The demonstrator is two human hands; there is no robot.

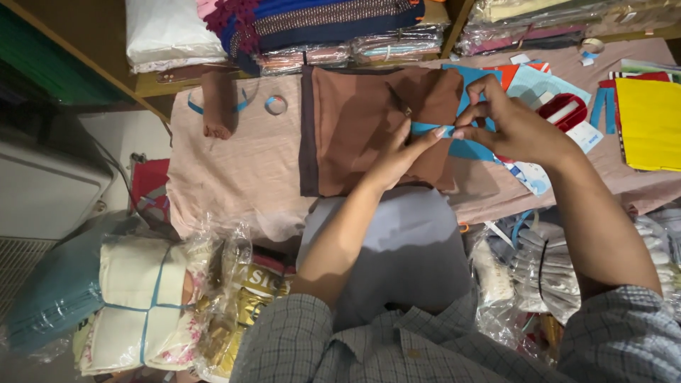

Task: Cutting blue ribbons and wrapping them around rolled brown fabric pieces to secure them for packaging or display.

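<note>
A folded brown cloth [355, 128] lies on a pink sheet [241, 170] in front of me. A blue strip [425, 129] runs across the cloth's right part. My left hand [401, 152] pinches this strip at its middle, fingers pressed on the cloth. My right hand [507, 124] holds the strip's right end between thumb and fingers, just above blue paper pieces [472, 145]. A thin dark stick-like tool [399, 99] rests on the cloth above my left hand.
Yellow paper [649, 124], a red holder [564, 110] and tape rolls [276, 105] lie on the sheet. A person's bare foot [216, 106] rests at the left. Stacked packaged fabrics [312, 32] fill the shelf behind. Plastic-wrapped bundles [149, 305] crowd the floor near me.
</note>
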